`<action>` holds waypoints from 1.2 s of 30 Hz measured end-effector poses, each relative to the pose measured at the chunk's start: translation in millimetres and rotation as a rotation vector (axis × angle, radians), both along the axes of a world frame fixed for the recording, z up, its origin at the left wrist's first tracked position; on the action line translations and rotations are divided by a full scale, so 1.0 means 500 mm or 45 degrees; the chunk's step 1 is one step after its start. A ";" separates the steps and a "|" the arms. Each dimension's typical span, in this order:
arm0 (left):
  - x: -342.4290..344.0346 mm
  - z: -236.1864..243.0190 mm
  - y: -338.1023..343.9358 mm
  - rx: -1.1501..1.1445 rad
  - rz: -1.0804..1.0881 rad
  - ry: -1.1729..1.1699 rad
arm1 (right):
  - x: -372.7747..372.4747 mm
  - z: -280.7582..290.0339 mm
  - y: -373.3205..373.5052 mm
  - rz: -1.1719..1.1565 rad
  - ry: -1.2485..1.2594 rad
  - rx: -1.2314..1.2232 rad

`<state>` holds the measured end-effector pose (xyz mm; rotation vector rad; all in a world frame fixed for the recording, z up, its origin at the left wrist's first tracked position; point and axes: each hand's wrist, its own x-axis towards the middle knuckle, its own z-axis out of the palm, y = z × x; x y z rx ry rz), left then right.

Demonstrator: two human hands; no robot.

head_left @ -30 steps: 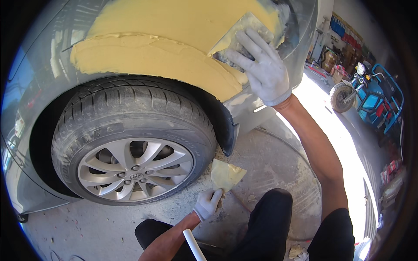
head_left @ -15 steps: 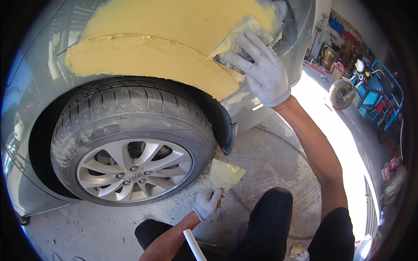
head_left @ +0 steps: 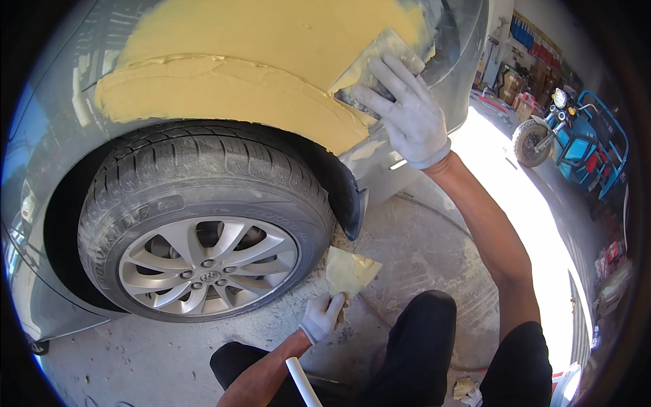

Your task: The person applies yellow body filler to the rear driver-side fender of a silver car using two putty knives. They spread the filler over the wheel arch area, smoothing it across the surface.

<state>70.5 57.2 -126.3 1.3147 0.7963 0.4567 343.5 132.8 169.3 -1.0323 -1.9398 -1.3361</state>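
Both hands wear whitish gloves. The right hand (head_left: 410, 115), raised at upper right, grips a flat, four-cornered spreader (head_left: 371, 60), its fingers laid across the smeared face. The left hand (head_left: 321, 317), low near the centre, is closed on the narrow end of a cream, fan-shaped scraper (head_left: 347, 270) bearing a small dab of putty (head_left: 365, 262).

The spreader lies beneath the right hand's fingers, over the right-hand part of a broad coat of yellow putty (head_left: 224, 88), well above the left hand. We see a raised ridge curving through this coat, which covers the grey car panel (head_left: 454, 95) above the wheel arch. Below it sits a dusty tyre (head_left: 203, 156) with a silver, multi-spoke rim (head_left: 210, 271); just beside its right edge hangs a dark mud flap (head_left: 352, 210). Farther out we find a dark-clothed knee (head_left: 427, 325), a stained grey floor (head_left: 434, 237) and, at far right, a blue motor vehicle (head_left: 583, 142).

We cannot see the right thumb, nor the left fingers under the scraper. Whether the spreader's whole edge meets the putty, we cannot tell. The top edge cuts off the coat, the bottom edge a white tube (head_left: 303, 381); objects along the right rim blur together.
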 end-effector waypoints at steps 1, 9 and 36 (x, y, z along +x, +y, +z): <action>-0.001 0.000 0.000 -0.005 0.001 -0.003 | -0.001 -0.001 -0.001 -0.016 0.002 -0.005; 0.000 -0.011 0.000 -0.017 -0.003 0.005 | 0.003 -0.014 -0.004 -0.126 0.018 0.010; 0.001 -0.008 -0.001 -0.022 -0.003 -0.028 | 0.042 -0.058 -0.016 -0.105 0.078 -0.007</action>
